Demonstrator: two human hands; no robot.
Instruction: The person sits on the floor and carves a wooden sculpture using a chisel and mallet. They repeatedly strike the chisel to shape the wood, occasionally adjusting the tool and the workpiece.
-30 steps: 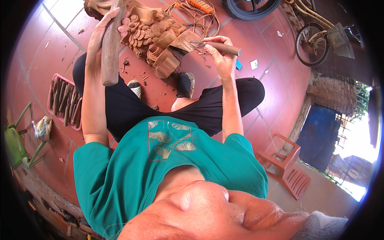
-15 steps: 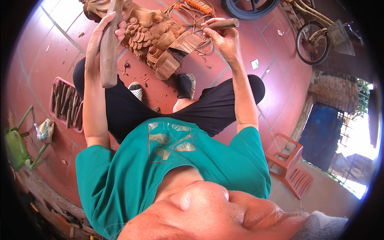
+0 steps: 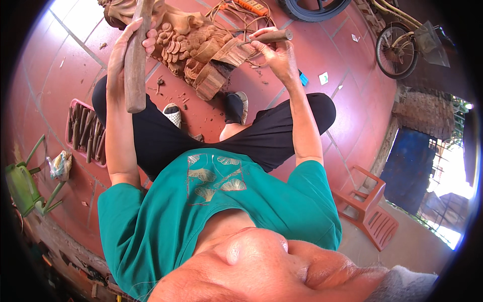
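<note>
My left hand (image 3: 120,49) is closed around a long wooden mallet (image 3: 136,78), its thick end toward me, above the left part of a reddish-brown wood carving (image 3: 204,53). The carving lies on the floor before my feet, with rounded, scale-like and ridged relief. In my right hand (image 3: 282,59) a chisel is pinched by its wooden handle (image 3: 275,36). Its thin blade points left at the right end of the carving; whether the tip touches the wood I cannot tell.
Wood chips (image 3: 185,100) are scattered near my slippers. A pink basket (image 3: 70,111) of wooden-handled tools stands left, beside a green stool (image 3: 22,185). An orange power strip (image 3: 251,7) with tangled cord lies behind the carving. A red plastic chair (image 3: 370,216) and a bicycle wheel (image 3: 397,52) are right.
My right hand has shifted slightly left and down with the chisel, closer to the carving. A blue object now shows beside the right wrist. The mallet hand has barely moved.
</note>
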